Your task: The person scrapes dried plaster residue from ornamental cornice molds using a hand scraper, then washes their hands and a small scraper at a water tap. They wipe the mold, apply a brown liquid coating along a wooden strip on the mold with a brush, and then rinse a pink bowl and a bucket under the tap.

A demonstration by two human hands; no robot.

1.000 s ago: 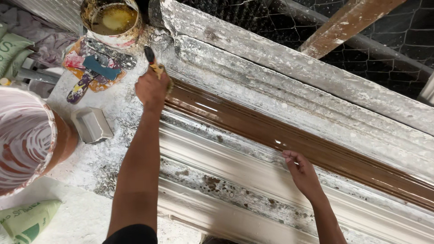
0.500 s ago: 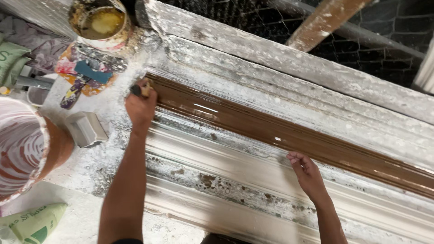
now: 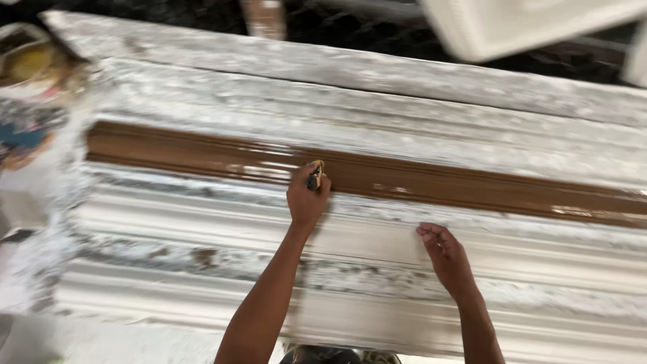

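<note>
While the left hand (image 3: pixel 306 201) clamped a small brush (image 3: pixel 315 176) mid-stroke on the glossy brown moulding strip (image 3: pixel 431 183), the loosely curled, empty right hand (image 3: pixel 445 255) steadied the white plaster cornice's (image 3: pixel 202 222) near edge; further strokes rightward seemingly remained.

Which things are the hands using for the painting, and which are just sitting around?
In use:
- left hand, its grip shut on a small paintbrush
- long glossy brown moulding strip
- right hand, resting on the white ridged plaster moulding

Lying about:
- round paint tub with yellowish paint
- colourful paint-smeared sheet
</note>
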